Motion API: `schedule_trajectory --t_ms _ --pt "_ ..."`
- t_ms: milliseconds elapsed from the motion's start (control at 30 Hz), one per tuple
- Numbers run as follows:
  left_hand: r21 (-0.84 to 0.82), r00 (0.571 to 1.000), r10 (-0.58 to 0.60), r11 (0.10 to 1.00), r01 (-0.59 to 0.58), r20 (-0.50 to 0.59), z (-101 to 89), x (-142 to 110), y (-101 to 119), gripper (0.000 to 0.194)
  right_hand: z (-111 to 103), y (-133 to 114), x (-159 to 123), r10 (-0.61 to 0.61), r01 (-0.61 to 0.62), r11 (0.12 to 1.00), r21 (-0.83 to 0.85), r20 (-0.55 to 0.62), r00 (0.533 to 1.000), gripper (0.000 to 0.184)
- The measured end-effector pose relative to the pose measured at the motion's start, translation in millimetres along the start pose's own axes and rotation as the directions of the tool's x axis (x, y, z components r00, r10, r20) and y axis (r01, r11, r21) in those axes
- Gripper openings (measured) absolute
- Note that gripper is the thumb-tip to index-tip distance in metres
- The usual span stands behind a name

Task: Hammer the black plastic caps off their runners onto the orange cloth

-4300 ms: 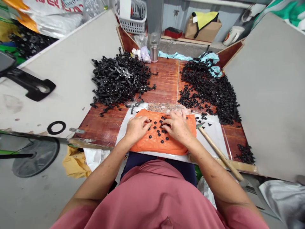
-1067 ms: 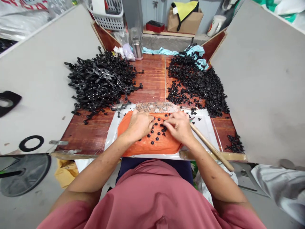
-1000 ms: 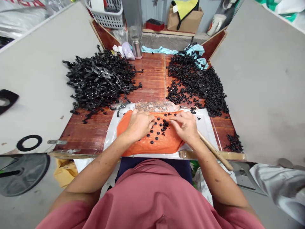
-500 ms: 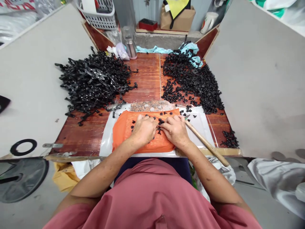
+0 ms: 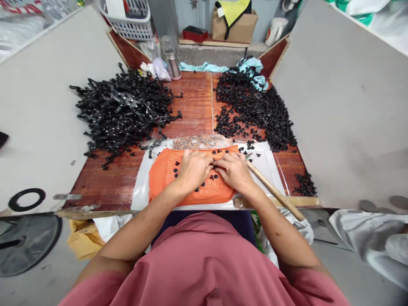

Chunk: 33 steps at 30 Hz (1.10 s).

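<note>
My left hand and my right hand meet fingertip to fingertip above an orange cloth. Both are closed in a pinch on a small black rubber plug, which the fingers partly cover. More such plugs lie scattered on the cloth, several of them with the round head up, such as the black plug beside my left hand. A wooden-handled tool with a thin metal tip rests just right of my right hand.
A big heap of black strips with plugs lies at the left, a pile of loose black plugs at the right. A smaller plug pile sits near the front right edge. Grey panels flank the table. A steel flask stands behind.
Both hands stay over the cloth, their fingertips now closer together. Some plugs near the fingers have shifted, and more show below my left hand. The whole view has moved slightly.
</note>
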<state>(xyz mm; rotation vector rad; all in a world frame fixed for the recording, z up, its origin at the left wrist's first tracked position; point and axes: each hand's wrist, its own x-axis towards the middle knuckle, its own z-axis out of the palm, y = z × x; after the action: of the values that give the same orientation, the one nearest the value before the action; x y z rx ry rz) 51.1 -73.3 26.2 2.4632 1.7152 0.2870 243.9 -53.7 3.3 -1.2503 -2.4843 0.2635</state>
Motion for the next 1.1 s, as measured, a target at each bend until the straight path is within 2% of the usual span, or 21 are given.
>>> schedule_trajectory --t_ms 133,233,367,500,567,667,733,800,867,967,1100 --pt "0.018 1.0 0.029 0.999 -0.029 0.009 3.9 6.3 0.3 0.022 4.2 6.8 2.4 0.096 -0.098 0.995 -0.032 -0.045 0.994 0.013" --pt "0.002 1.0 0.019 1.0 -0.019 0.015 2.8 4.0 -0.6 0.022 2.9 13.9 -0.4 0.168 -0.166 0.985 0.037 -0.06 0.984 0.011" --pt "-0.028 0.999 0.006 1.0 -0.005 0.045 1.7 -0.1 -2.3 0.021 4.8 16.1 -6.6 0.164 -0.151 0.978 0.145 -0.082 0.983 0.011" --pt "-0.039 0.999 0.001 0.999 0.0 0.035 -0.4 -3.3 -3.9 0.02 10.7 10.6 -12.5 0.151 -0.138 0.985 0.104 -0.131 0.98 0.014" --pt "-0.04 1.0 -0.012 0.999 0.013 0.019 -2.4 -4.6 -4.3 0.019 12.1 8.5 -13.6 0.216 -0.201 0.971 0.132 -0.109 0.97 0.016" --pt "-0.047 0.999 0.004 0.999 -0.003 0.032 -3.2 -3.5 -2.5 0.019 10.6 7.7 -12.4 0.282 -0.273 0.94 0.203 -0.015 0.959 0.022" --pt "-0.06 0.998 0.037 0.998 -0.035 0.043 -1.0 -0.2 0.4 0.019 8.1 8.4 -10.7 0.279 -0.276 0.938 0.208 0.017 0.96 0.02" --pt "-0.065 0.997 0.06 0.996 -0.057 0.051 2.8 4.0 3.7 0.019 5.2 9.4 -8.4 0.284 -0.278 0.939 0.205 0.0 0.959 0.011" --pt "-0.051 0.996 0.066 0.997 -0.063 0.061 6.9 7.5 6.4 0.021 2.8 10.3 -5.0 0.276 -0.265 0.943 0.202 -0.031 0.961 0.013" --pt "-0.034 0.996 0.05 0.998 -0.048 0.07 11.3 10.0 7.6 0.025 1.7 10.0 3.5 0.196 -0.188 0.97 0.156 -0.036 0.98 0.021" --pt "-0.007 0.998 -0.003 1.0 0.003 0.062 8.4 7.9 5.1 0.025 5.3 7.4 17.2 0.115 -0.115 0.993 0.023 0.009 0.993 0.017"
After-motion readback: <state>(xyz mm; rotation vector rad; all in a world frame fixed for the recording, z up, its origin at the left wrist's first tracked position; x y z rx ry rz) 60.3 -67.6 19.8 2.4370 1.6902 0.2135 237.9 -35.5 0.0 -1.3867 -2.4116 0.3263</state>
